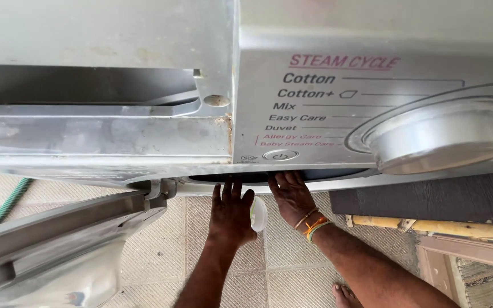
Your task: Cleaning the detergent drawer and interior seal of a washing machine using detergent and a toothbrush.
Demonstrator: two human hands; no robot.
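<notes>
My left hand [230, 214] holds a small white cup [258, 213], fingers curled on it, below the washer opening [269, 177] at twelve o'clock. My right hand [292, 197] is flat and open, fingertips on the rim, holding nothing. I think the cup could slip and fall.

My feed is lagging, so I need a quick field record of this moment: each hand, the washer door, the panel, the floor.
Left hand: fingers up at the lower edge of the silver front-loading washing machine, beside a small white rounded object; whether it grips it is unclear.
Right hand: fingertips inside the dark drum opening; orange and green thread bands on the wrist.
Door: grey, swung open at lower left.
Panel: large silver round dial; round power button.
Floor: beige textured tiles; green hose at left.
</notes>
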